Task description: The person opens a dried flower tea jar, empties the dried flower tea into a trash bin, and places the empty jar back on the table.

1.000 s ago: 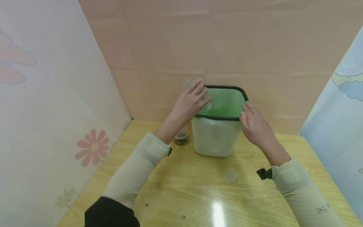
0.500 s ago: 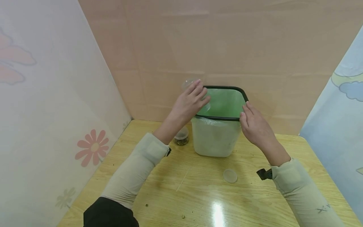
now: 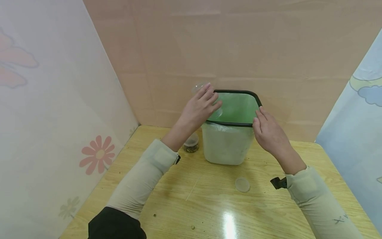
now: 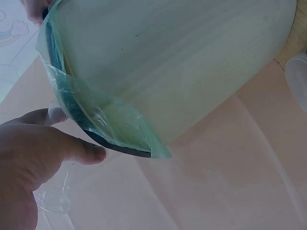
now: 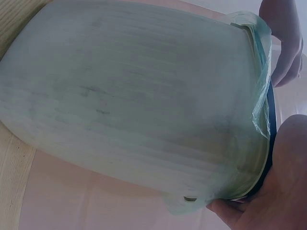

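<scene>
A pale trash bin (image 3: 228, 146) with a black rim and a green bag liner stands on the table. At the left side of its mouth, my left hand (image 3: 197, 108) holds a clear plastic jar (image 4: 53, 195), tipped over the opening and mostly covered by the fingers. The left wrist view shows the thumb (image 4: 86, 151) close by the rim. My right hand (image 3: 270, 132) grips the rim at the right side. Its fingers lie along the edge, and a digit (image 5: 225, 210) reaches the outer wall.
Behind my left forearm, a clear jar (image 3: 191, 146) with dark bits in it stands left of the bin. A round translucent lid (image 3: 242, 184) lies in front of the bin. Small crumbs (image 3: 192, 227) dot the table near its front. A draped wall closes off the back.
Both hands stay at the bin in nearly the same place. The jar in my left hand shifts only very slightly; the bin and lid keep their places.
</scene>
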### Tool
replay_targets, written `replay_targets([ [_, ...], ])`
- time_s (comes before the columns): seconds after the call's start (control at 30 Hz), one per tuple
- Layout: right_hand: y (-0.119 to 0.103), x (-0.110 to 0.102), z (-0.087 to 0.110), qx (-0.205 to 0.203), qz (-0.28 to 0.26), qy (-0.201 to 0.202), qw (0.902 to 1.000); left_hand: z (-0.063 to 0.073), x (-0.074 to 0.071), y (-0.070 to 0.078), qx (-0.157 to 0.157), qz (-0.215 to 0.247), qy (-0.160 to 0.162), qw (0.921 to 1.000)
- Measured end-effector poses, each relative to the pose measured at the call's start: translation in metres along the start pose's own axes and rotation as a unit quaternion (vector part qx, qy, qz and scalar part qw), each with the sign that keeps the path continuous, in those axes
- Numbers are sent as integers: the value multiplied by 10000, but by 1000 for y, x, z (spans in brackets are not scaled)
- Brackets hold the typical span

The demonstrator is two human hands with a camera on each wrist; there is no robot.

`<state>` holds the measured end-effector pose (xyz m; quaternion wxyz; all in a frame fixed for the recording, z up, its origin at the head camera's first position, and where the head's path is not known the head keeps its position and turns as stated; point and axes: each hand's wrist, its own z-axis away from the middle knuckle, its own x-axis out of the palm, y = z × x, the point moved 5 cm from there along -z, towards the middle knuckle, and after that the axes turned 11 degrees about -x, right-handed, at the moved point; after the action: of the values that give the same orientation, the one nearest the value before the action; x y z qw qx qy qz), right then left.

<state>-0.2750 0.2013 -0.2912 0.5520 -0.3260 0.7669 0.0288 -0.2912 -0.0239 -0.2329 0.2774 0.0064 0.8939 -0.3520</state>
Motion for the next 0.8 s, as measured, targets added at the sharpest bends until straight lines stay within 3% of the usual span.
replay_targets([
  [0.8,-3,1,0,-17,37,29,10000,2,3,-8,-304,176,-632,9974],
])
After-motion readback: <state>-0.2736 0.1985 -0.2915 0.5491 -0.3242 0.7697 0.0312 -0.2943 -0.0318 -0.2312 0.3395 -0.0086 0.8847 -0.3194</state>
